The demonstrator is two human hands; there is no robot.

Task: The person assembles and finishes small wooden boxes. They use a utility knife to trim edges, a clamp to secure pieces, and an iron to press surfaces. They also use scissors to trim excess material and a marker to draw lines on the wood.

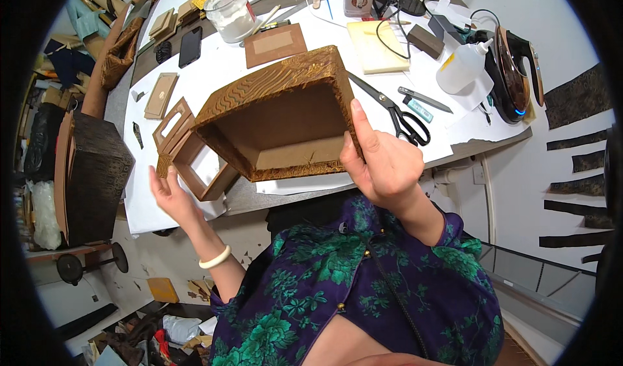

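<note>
Here, the right hand (pixel 388 165) clamps its fingers on a hollow brown box (pixel 272 80), white-filled jar (pixel 230 25) beyond it, left hand (pixel 174 198) beside it, finger grip unclear.

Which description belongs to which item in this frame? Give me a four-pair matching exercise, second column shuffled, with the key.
Things:
1. patterned box
2. bangle
3. scissors
4. phone

Descriptions:
A. Lying left of the glass jar
B. Cream-coloured, around the wrist of the left hand
C. Black-handled, lying beyond the right hand
D. Raised, its open side toward the wearer

Pairs: 1-D, 2-B, 3-C, 4-A
</note>
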